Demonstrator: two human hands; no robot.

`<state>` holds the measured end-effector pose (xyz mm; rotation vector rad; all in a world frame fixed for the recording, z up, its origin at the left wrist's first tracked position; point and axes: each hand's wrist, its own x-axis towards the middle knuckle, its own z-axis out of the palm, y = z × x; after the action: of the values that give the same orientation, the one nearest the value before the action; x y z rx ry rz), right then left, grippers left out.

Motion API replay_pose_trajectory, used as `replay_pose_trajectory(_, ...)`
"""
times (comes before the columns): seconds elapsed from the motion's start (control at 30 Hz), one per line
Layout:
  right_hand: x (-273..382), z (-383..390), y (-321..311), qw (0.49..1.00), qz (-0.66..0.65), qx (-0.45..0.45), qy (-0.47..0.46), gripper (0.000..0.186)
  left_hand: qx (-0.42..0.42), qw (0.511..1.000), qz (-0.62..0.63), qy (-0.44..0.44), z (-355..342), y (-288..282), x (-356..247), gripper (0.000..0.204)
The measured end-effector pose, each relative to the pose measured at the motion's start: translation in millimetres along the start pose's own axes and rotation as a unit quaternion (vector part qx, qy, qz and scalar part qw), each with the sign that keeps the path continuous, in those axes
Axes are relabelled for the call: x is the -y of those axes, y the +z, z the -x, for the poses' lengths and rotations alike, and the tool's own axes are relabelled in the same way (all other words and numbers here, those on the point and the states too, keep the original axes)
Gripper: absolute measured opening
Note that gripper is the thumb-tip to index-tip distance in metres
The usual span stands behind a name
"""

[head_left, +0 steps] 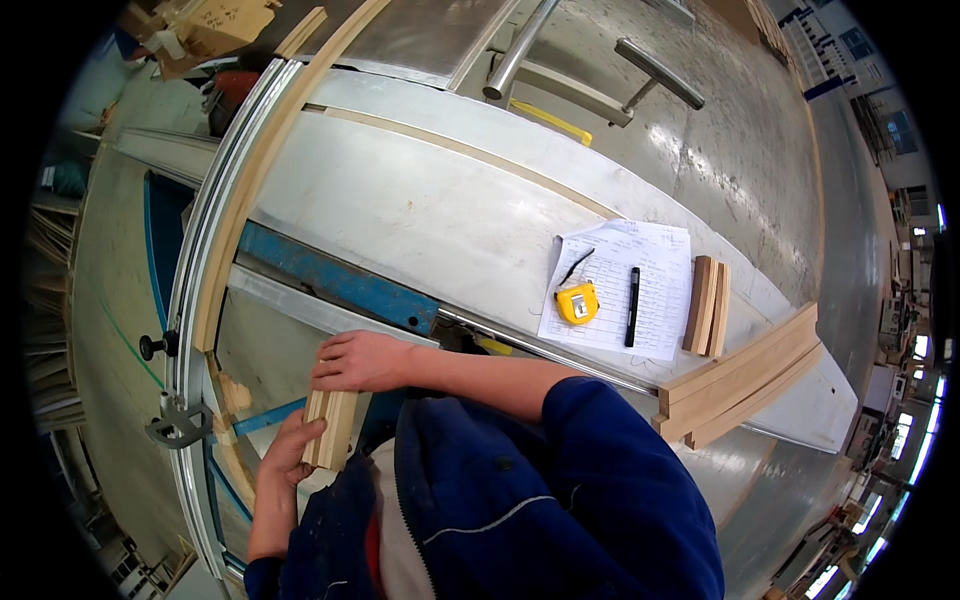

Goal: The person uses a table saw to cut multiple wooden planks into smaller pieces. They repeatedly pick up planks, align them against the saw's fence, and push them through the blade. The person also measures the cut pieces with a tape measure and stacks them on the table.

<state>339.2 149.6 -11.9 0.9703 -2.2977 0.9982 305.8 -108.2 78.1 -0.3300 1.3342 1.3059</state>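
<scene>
Low in the view, just in front of my body, a bundle of short wooden strips (333, 435) is held in both hands. My left hand (291, 442) grips its lower end from the left side, thumb over the wood. My right hand (355, 360) is closed over its upper end, fingers pointing left. To the left, a long wooden board (258, 170) lies along an aluminium fence (184, 300) with a black knob (153, 346). Under the hands are the machine's metal table and blue frame (300, 268); the lower part of the machine is hidden by my arms and jacket.
On the pale table (420, 180) to the right lie printed sheets (600, 340), a yellow tape measure (577, 303), a black marker (632, 306), short strips (706, 305) and longer stacked boards (740, 370). Metal tubes (660, 75) stand beyond; cardboard (210, 30) is at top left.
</scene>
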Motion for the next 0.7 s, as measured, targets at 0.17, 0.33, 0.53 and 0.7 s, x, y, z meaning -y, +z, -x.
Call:
replay_pose_trajectory(0.17,0.6,8.6,-6.5,0.999,0.028,-0.030,0.018,0.033,-0.011,0.998,-0.057,-0.005,-5.6,13.5,-3.0,0.071)
replay_pose_trajectory(0.33,0.4,3.1,-11.9,0.999,0.027,-0.028,0.023,0.034,-0.023,0.998,-0.049,0.012,-0.1,19.9,-3.6,0.072)
replay_pose_trajectory(0.53,-6.0,-15.8,-1.3,0.999,0.028,-0.030,-0.016,0.035,-0.004,0.998,0.053,0.036,13.7,18.9,14.0,0.075)
replay_pose_trajectory(0.7,-16.6,-34.8,22.8,0.999,0.027,0.016,-0.024,0.036,-0.012,0.993,0.110,0.046,17.4,-6.0,40.6,0.066)
